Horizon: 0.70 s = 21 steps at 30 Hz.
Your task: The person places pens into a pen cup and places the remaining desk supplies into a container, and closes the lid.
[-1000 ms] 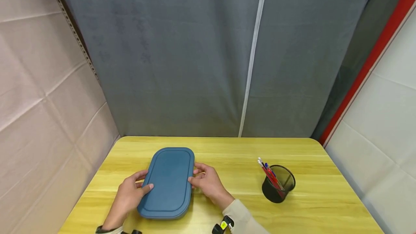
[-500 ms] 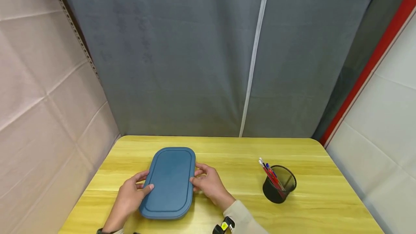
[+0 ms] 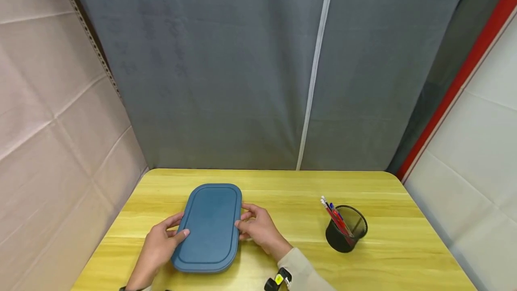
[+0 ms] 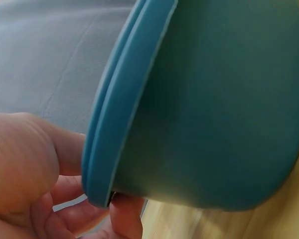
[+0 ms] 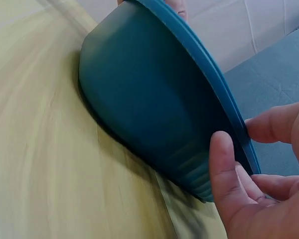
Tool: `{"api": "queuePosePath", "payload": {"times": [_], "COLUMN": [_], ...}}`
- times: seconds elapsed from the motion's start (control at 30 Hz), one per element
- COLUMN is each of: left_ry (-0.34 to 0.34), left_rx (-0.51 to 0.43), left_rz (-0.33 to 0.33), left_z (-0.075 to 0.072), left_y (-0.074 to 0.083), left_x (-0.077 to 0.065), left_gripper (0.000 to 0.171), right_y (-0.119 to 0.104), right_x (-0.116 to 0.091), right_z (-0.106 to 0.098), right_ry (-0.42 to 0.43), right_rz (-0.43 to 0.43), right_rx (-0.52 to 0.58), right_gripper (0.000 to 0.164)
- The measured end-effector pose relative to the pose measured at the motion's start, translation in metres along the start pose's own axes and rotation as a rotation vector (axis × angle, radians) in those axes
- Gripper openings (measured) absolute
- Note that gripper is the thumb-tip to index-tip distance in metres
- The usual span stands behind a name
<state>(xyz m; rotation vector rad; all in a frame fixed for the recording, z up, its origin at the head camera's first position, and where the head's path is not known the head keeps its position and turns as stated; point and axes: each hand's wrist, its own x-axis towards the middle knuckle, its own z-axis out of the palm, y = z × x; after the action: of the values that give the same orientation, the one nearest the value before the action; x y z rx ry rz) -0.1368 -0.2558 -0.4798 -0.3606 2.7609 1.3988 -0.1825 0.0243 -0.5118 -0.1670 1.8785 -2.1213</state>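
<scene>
A blue rectangular food container (image 3: 208, 226) with rounded corners stands on the table, its flat lid on. In the head view my left hand (image 3: 158, 242) grips its left side, thumb on top of the lid and fingers at the edge. On the opposite side my right hand (image 3: 261, 231) pinches the lid's rim. The left wrist view shows the lid's rim (image 4: 123, 99) between thumb and fingers, with the deep side wall (image 4: 219, 114) below it. Seen from the right wrist, one finger (image 5: 223, 159) lies under the rim and the thumb (image 5: 274, 122) is at its upper edge.
A black mesh pen cup (image 3: 341, 237) holding several pens and pencils (image 3: 338, 220) stands on the right of the wooden table (image 3: 282, 187). A grey curtain (image 3: 222, 80) hangs behind the table, with pale fabric walls (image 3: 72, 147) at the sides.
</scene>
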Motion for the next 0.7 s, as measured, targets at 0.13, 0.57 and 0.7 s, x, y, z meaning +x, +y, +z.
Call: {"api": "queuePosePath", "payload": {"times": [0.13, 0.57, 0.7], "left_ry": [-0.004, 0.055, 0.111], "left_rx": [0.018, 0.438, 0.541], "left_rz": [-0.006, 0.326, 0.443], "left_z": [-0.001, 0.008, 0.018], "left_y": [-0.001, 0.023, 0.035], "left_x": [0.001, -0.024, -0.041], "left_gripper": [0.061, 0.087, 0.099], "right_y": [-0.001, -0.028, -0.042], "right_x": [0.000, -0.053, -0.082], "right_z": [-0.002, -0.038, -0.055], "right_ry": [0.000, 0.064, 0.113], "right_rz": [-0.045, -0.360, -0.440], "right_rx": [-0.148, -1.086, -1.209], "right_gripper": [0.068, 0.086, 0.092]}}
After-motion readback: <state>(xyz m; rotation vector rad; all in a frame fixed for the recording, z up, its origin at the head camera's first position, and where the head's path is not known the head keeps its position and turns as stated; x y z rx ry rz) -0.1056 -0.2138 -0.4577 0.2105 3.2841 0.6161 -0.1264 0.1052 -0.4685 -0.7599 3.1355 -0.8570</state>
